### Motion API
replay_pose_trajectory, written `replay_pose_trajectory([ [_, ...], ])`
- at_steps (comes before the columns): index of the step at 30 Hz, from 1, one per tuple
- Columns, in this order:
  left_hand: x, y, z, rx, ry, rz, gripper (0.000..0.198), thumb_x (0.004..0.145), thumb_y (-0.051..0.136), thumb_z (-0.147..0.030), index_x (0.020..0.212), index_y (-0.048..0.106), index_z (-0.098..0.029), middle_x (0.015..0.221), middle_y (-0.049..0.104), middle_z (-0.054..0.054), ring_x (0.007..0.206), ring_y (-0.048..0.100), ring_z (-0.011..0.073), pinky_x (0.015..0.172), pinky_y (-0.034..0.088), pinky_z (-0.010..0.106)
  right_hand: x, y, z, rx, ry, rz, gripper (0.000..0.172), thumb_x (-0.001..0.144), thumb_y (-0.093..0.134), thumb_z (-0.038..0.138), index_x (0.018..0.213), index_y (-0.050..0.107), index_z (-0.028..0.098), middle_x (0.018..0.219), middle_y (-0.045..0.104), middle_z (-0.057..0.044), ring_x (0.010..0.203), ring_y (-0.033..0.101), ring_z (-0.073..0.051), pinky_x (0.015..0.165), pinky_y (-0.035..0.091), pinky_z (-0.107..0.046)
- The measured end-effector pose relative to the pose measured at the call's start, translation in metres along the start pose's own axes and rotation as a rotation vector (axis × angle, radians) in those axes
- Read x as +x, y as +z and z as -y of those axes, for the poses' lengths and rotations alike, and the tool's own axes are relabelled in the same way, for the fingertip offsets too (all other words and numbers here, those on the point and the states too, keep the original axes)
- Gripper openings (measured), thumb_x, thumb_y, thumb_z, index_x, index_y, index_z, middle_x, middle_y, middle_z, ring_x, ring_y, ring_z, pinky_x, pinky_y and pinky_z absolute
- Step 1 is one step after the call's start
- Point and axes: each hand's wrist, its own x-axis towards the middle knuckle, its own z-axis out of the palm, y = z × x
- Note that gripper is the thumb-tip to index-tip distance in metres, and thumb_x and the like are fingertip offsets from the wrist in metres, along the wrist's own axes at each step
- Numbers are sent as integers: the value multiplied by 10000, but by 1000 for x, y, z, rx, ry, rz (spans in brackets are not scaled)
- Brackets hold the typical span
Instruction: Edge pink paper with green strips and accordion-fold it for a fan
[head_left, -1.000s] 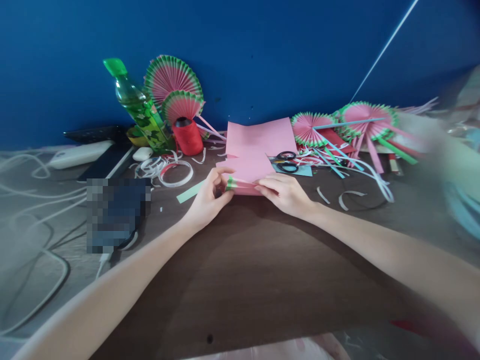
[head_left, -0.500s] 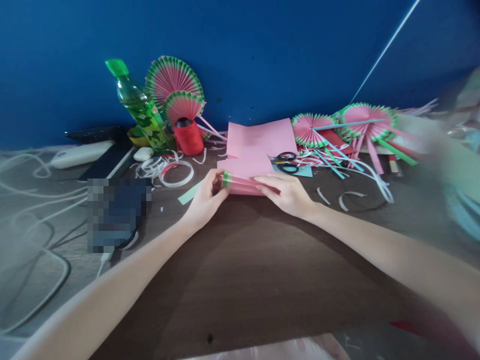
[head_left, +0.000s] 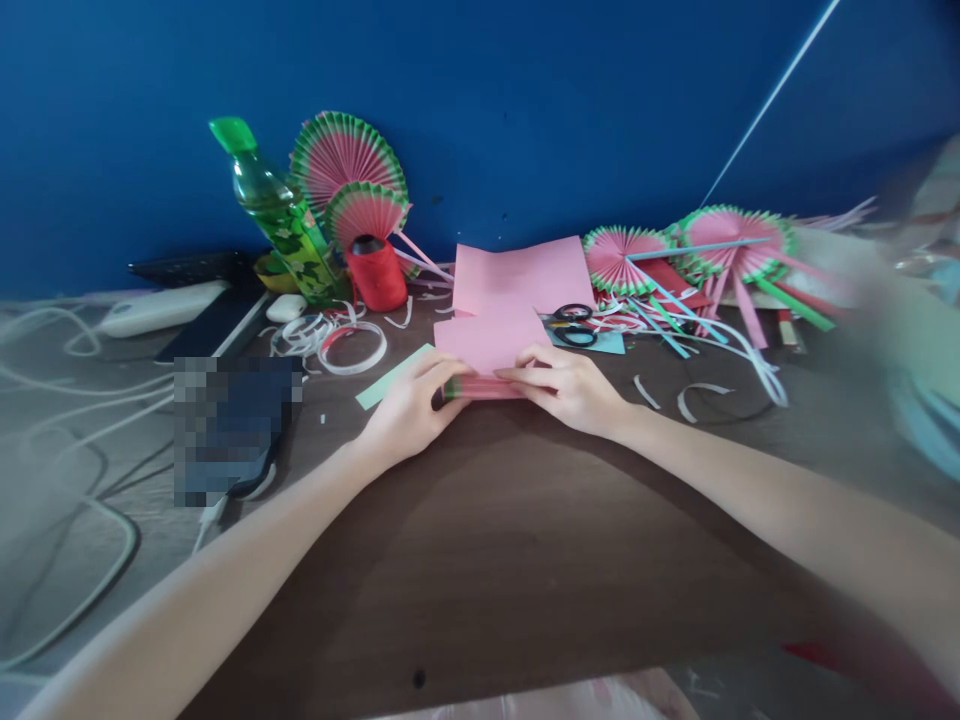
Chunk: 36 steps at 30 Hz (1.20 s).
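Note:
Between my hands lies a narrow stack of folded pink paper [head_left: 489, 387] with a green band at its left end. My left hand [head_left: 415, 402] pinches that green end between thumb and fingers. On the right part of the paper, my right hand [head_left: 568, 386] has its thumb and fingers closed over the fold. Just behind the fold a pink sheet [head_left: 491, 340] lies flat, and a larger pink sheet [head_left: 525, 275] rests against the blue wall. A pale green strip [head_left: 391, 378] lies partly under my left hand. The far side of the folds is hidden by my fingers.
Pleated pink-and-green paper fans [head_left: 349, 160] stand at the back left beside a green bottle [head_left: 277, 215] and a red spool [head_left: 376, 275]. Black-handled scissors [head_left: 574, 325] lie behind my right hand. Cables and a pixelated phone [head_left: 240, 430] are at left; more fans [head_left: 731, 240] lie right.
The folded paper has come slightly nearer to me and now lies flatter and narrower. Both hands have shifted with it, the fingers pressing on the fold.

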Motion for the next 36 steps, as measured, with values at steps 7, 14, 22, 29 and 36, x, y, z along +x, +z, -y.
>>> replay_pose_trajectory([
  [7, -2, 1, 8, 291, 154, -15, 167, 842, 518, -286, 821, 636, -169, 787, 642, 62, 752, 547, 189, 712, 414, 332, 0, -2, -4, -18, -90, 57, 264, 889, 467, 298, 1022, 680, 217, 879, 589, -61, 765, 541, -147, 675, 456, -280],
  [14, -4, -2, 8, 288, 137, -102, 182, 857, 519, -268, 799, 646, -152, 736, 665, 43, 692, 553, 153, 674, 434, 287, 0, -9, -12, -81, -155, 89, 280, 846, 536, 323, 1053, 654, 175, 866, 576, -78, 807, 518, -185, 730, 435, -349],
  [22, 0, -6, 4, 161, 36, -129, 135, 841, 531, -219, 755, 614, -157, 732, 629, 28, 716, 536, 140, 691, 439, 274, 2, -10, -14, -74, -122, -69, 244, 893, 450, 229, 926, 683, 162, 747, 574, -58, 699, 506, -148, 663, 434, -291],
  [29, 13, -23, -12, -39, -84, 18, 78, 812, 500, -179, 756, 546, -152, 761, 576, 7, 703, 523, 113, 651, 422, 233, 12, -25, -3, 15, -55, -87, 238, 870, 483, 209, 781, 698, 157, 629, 511, -20, 570, 458, -103, 522, 370, -235],
  [36, 25, -54, -35, -296, -324, -18, 173, 785, 554, -333, 771, 579, -162, 708, 564, -19, 624, 499, 94, 577, 402, 209, 27, -60, 17, 428, 304, -57, 221, 794, 575, 355, 761, 698, 175, 650, 612, -11, 586, 516, -113, 546, 402, -251],
])
